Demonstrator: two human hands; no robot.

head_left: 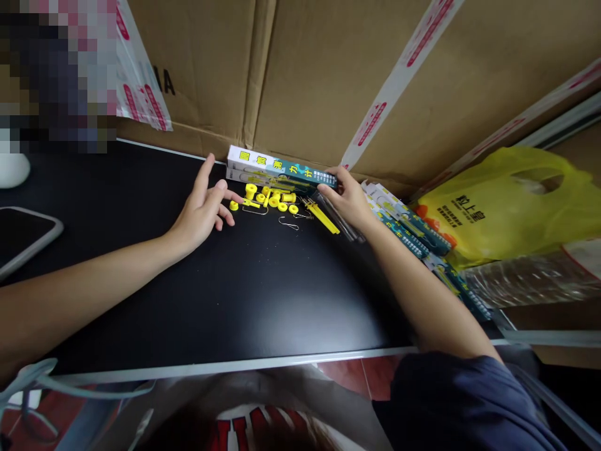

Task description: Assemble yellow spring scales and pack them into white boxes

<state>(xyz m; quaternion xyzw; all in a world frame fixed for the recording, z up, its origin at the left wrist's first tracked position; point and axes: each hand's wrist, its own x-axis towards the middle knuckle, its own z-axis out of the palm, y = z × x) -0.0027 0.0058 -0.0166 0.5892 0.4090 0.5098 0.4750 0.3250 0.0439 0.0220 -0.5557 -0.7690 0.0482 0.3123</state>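
Note:
A long, narrow spring scale box (277, 169), white and teal with yellow Chinese lettering, lies along the foot of the cardboard at the back of the table. My right hand (347, 199) grips its right end between thumb and fingers. My left hand (201, 210) hovers by the left end, fingers spread and holding nothing. Between the hands lie several small yellow plastic parts (275, 199) and bent wire hooks (288, 223). Yellow strips (323, 218) and clear tubes (345, 222) rest beside my right hand; that hand partly covers the tubes.
More spring scale boxes (408, 219) lie to the right of my right forearm. Beyond them are a yellow plastic bag (511, 200) and clear plastic packaging (530, 279). A phone (28, 238) lies at the left. Large taped cardboard (319, 81) walls off the back.

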